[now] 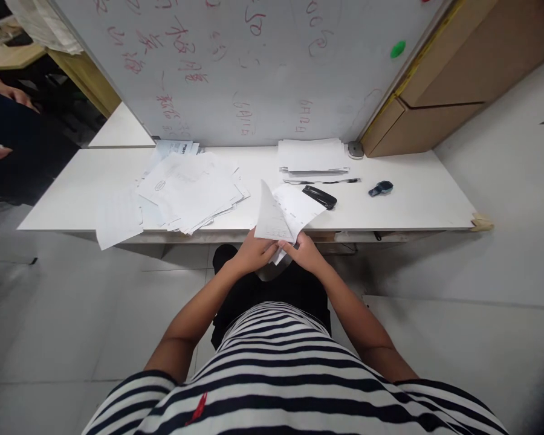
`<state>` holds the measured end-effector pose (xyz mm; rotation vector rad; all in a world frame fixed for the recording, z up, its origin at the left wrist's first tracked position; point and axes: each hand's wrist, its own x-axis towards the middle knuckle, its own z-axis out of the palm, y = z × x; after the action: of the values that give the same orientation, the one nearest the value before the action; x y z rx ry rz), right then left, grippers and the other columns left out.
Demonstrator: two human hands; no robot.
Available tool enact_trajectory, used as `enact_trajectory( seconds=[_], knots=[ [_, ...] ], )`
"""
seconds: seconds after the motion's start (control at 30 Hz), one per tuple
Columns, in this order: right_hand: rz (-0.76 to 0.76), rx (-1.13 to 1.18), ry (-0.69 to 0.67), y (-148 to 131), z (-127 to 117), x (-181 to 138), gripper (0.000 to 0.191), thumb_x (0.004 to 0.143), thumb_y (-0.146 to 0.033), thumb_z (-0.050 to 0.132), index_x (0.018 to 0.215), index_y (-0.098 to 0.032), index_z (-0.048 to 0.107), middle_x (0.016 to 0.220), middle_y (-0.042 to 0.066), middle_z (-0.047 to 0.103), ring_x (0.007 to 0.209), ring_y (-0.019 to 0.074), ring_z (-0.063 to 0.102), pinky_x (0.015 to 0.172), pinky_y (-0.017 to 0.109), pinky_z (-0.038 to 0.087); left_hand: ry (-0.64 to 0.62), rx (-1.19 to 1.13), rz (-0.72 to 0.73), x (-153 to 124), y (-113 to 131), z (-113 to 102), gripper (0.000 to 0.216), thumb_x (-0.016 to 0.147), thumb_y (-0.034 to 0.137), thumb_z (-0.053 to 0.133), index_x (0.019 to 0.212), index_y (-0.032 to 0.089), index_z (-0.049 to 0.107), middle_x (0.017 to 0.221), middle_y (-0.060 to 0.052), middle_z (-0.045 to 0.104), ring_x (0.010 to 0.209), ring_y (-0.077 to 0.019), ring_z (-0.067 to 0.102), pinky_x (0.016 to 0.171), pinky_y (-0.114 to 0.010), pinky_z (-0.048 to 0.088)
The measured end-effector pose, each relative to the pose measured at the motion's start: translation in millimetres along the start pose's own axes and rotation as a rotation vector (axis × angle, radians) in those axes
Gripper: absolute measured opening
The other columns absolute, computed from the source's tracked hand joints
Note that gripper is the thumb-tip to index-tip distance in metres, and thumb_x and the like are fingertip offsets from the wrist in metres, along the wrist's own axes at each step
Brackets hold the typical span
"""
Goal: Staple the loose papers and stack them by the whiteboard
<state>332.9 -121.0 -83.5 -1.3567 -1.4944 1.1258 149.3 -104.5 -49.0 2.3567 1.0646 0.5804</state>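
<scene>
- The left hand [257, 251] grips the near left part of the folded papers [272, 219], thumb inward.
- The right hand [309, 252] pinches the same papers at their near right side; the two thumbs almost meet.
- These papers are at the near edge of the bench [417, 211], around its middle, their sheets fanned apart toward the far side.
- A black stapler [320, 197] lies just beyond the papers, to the right.
- Farther right is a small dark blue object [381, 188], too small to identify.
- On the left side of the bench, a loose paper pile [194, 187] spreads out, one sheet overhanging the near edge.
- Beyond the stapler lies a thin stick [321, 180], then a neat paper stack [312, 155].
- A whiteboard [272, 78] with red writing stands at the far side.
</scene>
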Motion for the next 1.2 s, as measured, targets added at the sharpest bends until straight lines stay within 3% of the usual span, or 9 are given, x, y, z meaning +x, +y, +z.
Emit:
enact_trajectory(
  seconds=[0.2,0.33,0.4,0.5,0.67,0.77,1.0,1.1,1.2],
  knots=[
    [-0.137,-0.383,-0.118,-13.0,-19.4,3.2,0.056,0.087,-0.029,0.048,0.142,-0.02,0.039,0.104,0.008,0.07,0.086,0.0264,0.065,0.079,0.036,0.046,0.148,0.096,0.105,1.2,-7.8,11.2,0.037,0.089,0.02,0.043,0.123,0.022,0.056,0.132,-0.012,0.053,0.129,-0.0278,0.042,0.106,-0.049,0.032],
    [-0.214,-0.785,-0.227,-34.7,-33.4,13.1,0.045,0.086,-0.02,0.044,0.13,-0.018,0.053,0.094,0.009,0.072,0.079,0.0257,0.065,0.073,0.032,0.042,0.428,0.206,-0.022,3.3,-6.9,3.1,0.051,0.084,0.038,0.058,0.131,0.024,0.046,0.149,-0.013,0.032,0.142,-0.034,0.016,0.112,-0.054,0.02],
    [-0.277,-0.943,-0.304,-49.8,-38.9,19.7,0.037,0.084,-0.017,0.045,0.118,-0.019,0.062,0.091,0.009,0.072,0.079,0.0245,0.065,0.072,0.031,0.04,0.447,0.182,-0.06,9.4,-9.0,-10.0,0.066,0.078,0.045,0.065,0.136,0.025,0.039,0.152,-0.013,0.026,0.143,-0.0355,0.011,0.111,-0.054,0.02],
    [-0.371,-1.081,-0.379,-72.2,-44.9,32.0,0.025,0.083,-0.014,0.047,0.098,-0.017,0.068,0.085,0.01,0.071,0.078,0.023,0.064,0.073,0.031,0.037,0.369,0.007,-0.124,21.3,-18.3,-32.0,0.08,0.072,0.049,0.07,0.139,0.022,0.035,0.142,-0.016,0.041,0.135,-0.0348,0.031,0.105,-0.049,0.033],
    [-0.513,-1.185,-0.313,-90.0,-60.2,67.7,0.018,0.085,-0.021,0.05,0.087,-0.013,0.066,0.085,0.012,0.068,0.078,0.023,0.06,0.072,0.032,0.035,0.297,-0.398,-0.29,38.5,-45.4,-42.5,0.043,0.076,0.048,0.065,0.107,0.018,0.062,0.094,-0.006,0.068,0.09,-0.0226,0.063,0.08,-0.034,0.05],
    [-0.507,-1.143,-0.167,-81.6,-70.1,94.7,0.018,0.084,-0.023,0.052,0.089,-0.013,0.065,0.087,0.012,0.066,0.082,0.025,0.059,0.074,0.034,0.037,0.465,-0.518,-0.335,46.4,-62.7,-32.6,0.039,0.073,0.046,0.067,0.097,0.016,0.064,0.093,-0.006,0.069,0.09,-0.0225,0.063,0.078,-0.033,0.051],
    [-0.467,-0.643,0.06,-48.2,-67.9,110.1,0.019,0.084,-0.029,0.05,0.09,-0.017,0.064,0.096,0.009,0.063,0.089,0.0218,0.057,0.077,0.032,0.042,0.687,-0.554,-0.414,51.2,-78.8,-25.1,0.049,0.074,0.045,0.066,0.112,0.017,0.058,0.111,-0.009,0.065,0.1,-0.0216,0.061,0.083,-0.032,0.05],
    [-0.408,-0.446,0.163,-36.7,-65.5,103.4,0.023,0.083,-0.036,0.053,0.093,-0.019,0.064,0.098,0.007,0.064,0.091,0.0217,0.057,0.08,0.033,0.043,0.682,-0.519,-0.375,50.2,-81.4,-27.4,0.059,0.072,0.046,0.068,0.122,0.019,0.053,0.113,-0.008,0.064,0.101,-0.0201,0.06,0.085,-0.031,0.049],
    [-0.261,-0.177,0.23,-15.2,-59.3,100.6,0.04,0.076,-0.04,0.062,0.11,-0.019,0.06,0.103,0.007,0.064,0.092,0.0212,0.058,0.08,0.034,0.045,0.545,-0.617,-0.374,47.3,-86.9,-22.6,0.055,0.071,0.046,0.068,0.116,0.017,0.057,0.105,-0.008,0.067,0.095,-0.0197,0.062,0.082,-0.032,0.049]
  ],
)
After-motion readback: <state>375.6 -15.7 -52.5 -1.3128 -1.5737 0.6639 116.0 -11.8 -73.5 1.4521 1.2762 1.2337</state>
